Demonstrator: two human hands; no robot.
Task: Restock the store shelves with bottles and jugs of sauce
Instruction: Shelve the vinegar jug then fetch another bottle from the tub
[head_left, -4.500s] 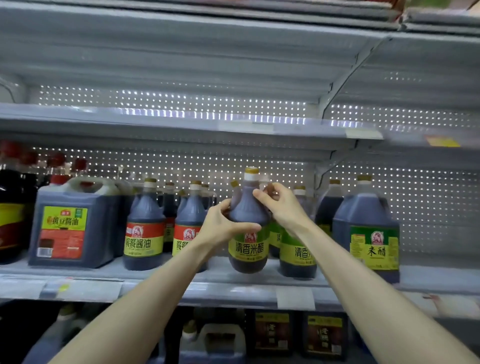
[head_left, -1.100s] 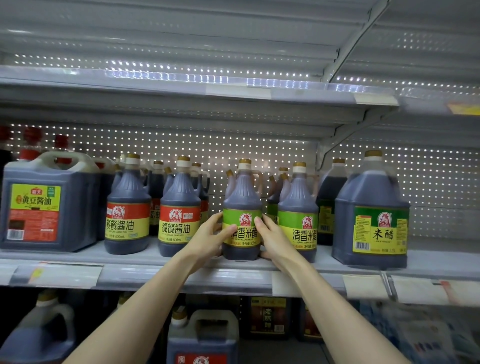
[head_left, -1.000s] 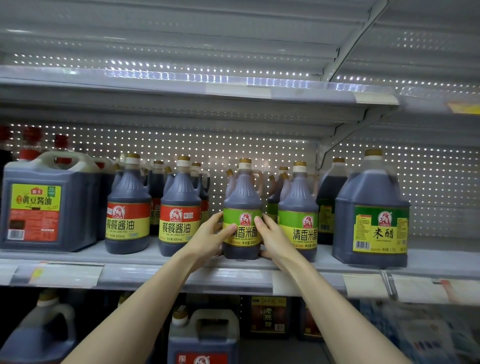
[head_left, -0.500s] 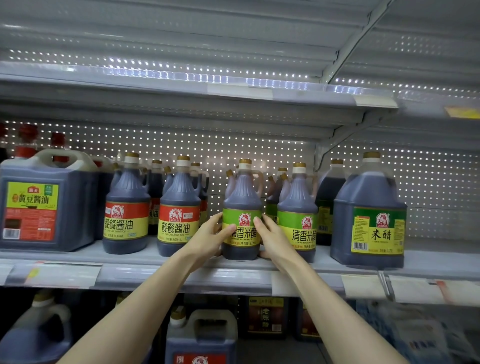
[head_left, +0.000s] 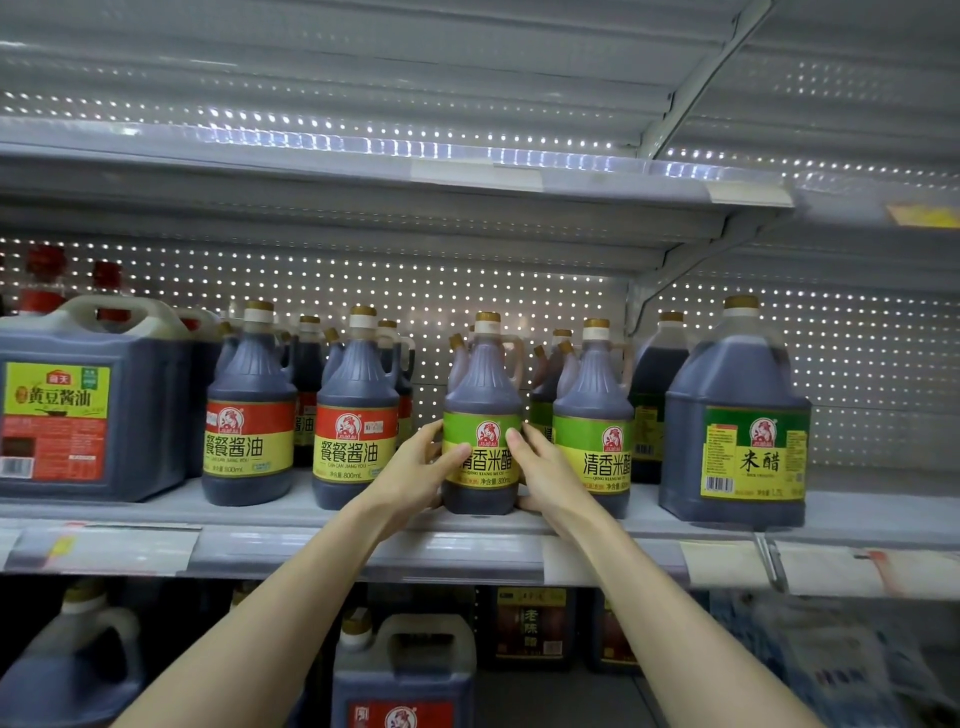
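A dark vinegar bottle (head_left: 483, 395) with a green and yellow label stands upright near the front of the middle shelf (head_left: 363, 551). My left hand (head_left: 415, 470) grips its left side, thumb across the label. My right hand (head_left: 545, 473) grips its right side, thumb on the label. A second bottle (head_left: 595, 415) of the same kind stands just to its right, with more of them behind. Two red-labelled soy sauce bottles (head_left: 356, 415) stand to the left.
A big square soy sauce jug (head_left: 88, 405) stands at the far left of the shelf and a large rice vinegar jug (head_left: 737, 421) at the right. The upper shelf (head_left: 467, 176) looks bare. More jugs (head_left: 405, 670) stand on the shelf below.
Since 4.5 s ago the bottle came down from the air onto the shelf front. Over the last second both hands have stayed on its sides; only the view shifted slightly.
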